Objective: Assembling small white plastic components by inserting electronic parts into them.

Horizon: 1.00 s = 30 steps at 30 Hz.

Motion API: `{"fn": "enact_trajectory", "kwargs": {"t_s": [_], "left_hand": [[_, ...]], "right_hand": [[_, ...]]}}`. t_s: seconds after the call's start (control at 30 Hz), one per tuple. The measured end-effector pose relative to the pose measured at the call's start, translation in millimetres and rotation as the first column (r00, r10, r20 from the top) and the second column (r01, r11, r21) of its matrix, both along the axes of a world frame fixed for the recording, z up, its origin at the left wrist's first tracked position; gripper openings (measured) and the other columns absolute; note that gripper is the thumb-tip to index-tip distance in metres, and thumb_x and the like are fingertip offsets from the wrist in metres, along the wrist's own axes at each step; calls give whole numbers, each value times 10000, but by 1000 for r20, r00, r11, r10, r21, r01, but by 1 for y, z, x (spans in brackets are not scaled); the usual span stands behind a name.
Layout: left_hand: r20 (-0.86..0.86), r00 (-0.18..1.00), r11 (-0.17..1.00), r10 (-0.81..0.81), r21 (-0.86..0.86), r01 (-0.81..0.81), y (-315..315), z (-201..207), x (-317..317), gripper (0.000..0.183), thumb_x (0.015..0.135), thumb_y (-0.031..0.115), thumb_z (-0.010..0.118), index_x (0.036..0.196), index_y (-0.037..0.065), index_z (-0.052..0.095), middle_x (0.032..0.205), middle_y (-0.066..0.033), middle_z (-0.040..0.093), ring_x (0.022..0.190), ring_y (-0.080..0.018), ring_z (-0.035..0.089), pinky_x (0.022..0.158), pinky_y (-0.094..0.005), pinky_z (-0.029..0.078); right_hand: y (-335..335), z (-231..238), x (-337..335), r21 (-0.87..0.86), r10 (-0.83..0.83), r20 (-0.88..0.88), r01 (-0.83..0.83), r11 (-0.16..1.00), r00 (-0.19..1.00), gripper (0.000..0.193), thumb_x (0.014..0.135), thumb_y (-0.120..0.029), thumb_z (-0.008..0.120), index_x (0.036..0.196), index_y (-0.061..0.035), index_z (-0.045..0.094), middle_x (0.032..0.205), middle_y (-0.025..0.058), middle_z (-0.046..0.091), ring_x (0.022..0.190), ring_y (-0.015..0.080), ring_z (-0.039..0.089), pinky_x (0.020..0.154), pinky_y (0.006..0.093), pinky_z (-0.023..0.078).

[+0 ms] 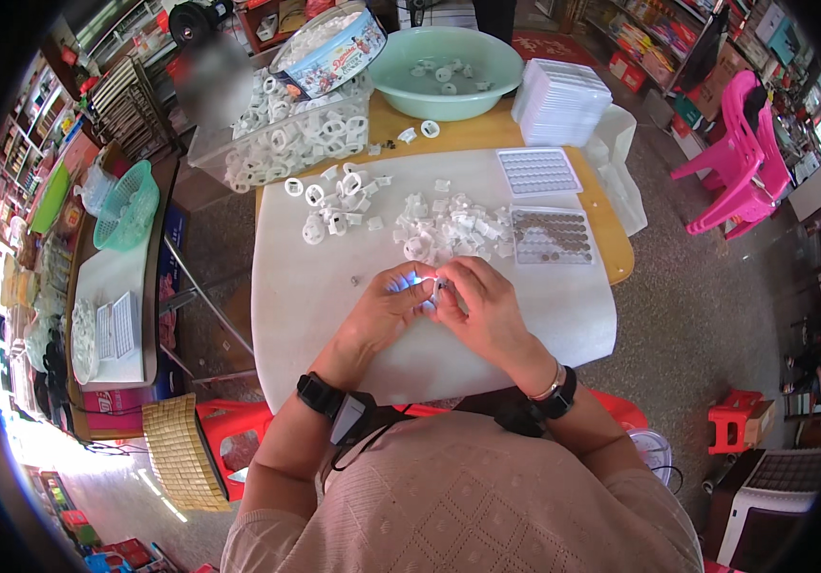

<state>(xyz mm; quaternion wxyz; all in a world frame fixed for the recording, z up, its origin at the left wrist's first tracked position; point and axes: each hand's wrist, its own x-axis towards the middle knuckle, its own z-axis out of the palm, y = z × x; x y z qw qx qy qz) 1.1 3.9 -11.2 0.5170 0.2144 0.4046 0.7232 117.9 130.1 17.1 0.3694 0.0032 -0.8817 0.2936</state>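
Worktop [291,301] before you: pale covering over most of the top, yellow wooden edge [621,253] bare at the right and far sides. Your left hand [382,310] and right hand [492,315] meet over its near half. Fingers of both hands nearly closed, tips pinched on one small piece [440,286] between them, held just above the covering; bluish-white glow [410,281] by the left fingertips. Most of the piece is hidden, so its shape cannot be told.

Just beyond your hands: heap of small white pieces [453,227]. Left of it, looser group of white plastic rings and parts [336,202]. Right of it, two pale trays, one behind the other; the nearer tray [554,258] carries rows of small greyish rounds. Far side: clear bin [202,158] of white parts with a round tin [358,67] over it, green basin [387,81] with a few parts inside, stack of white trays [563,105].

Room: speckled grey floor [668,315]; pink plastic chair [745,143] and red stool [730,420] to your right; smaller worktop [95,277] at left, bearing a teal basket [129,205]; loaded shelves [654,38] at far right.

Writing: tin wall bears coloured pictures and large lettering. Print on the shelved packets is too small to read.
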Motion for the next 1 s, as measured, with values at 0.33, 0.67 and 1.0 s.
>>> {"fn": "enact_trajectory", "kwargs": {"t_s": [0.33,0.67,1.0], "left_hand": [[-15,1000,1000,-12,4,12,-5,-1,2,225,923,107,536,1102,-25,559,1027,-97,612,907,-177,591,748,-304,497],[75,997,1000,-23,21,22,-3,3,2,226,930,100,525,1114,-30,541,1033,-105,597,908,-186,588,784,-309,492],[21,999,999,-40,7,40,0,6,3,187,931,86,523,1089,-9,553,1010,-100,608,919,-184,592,788,-305,494]], "right_hand": [[-3,6,10,-269,57,39,-44,962,998,350,757,-44,642,1087,-17,531,1005,158,566,885,343,583,735,391,503],[-3,10,12,-102,54,78,-46,994,995,282,711,-54,720,933,-30,546,924,106,567,788,241,587,672,326,511],[-2,0,8,-159,54,70,-42,986,996,284,686,-45,684,908,-59,507,831,85,551,722,279,560,652,381,461]]}}
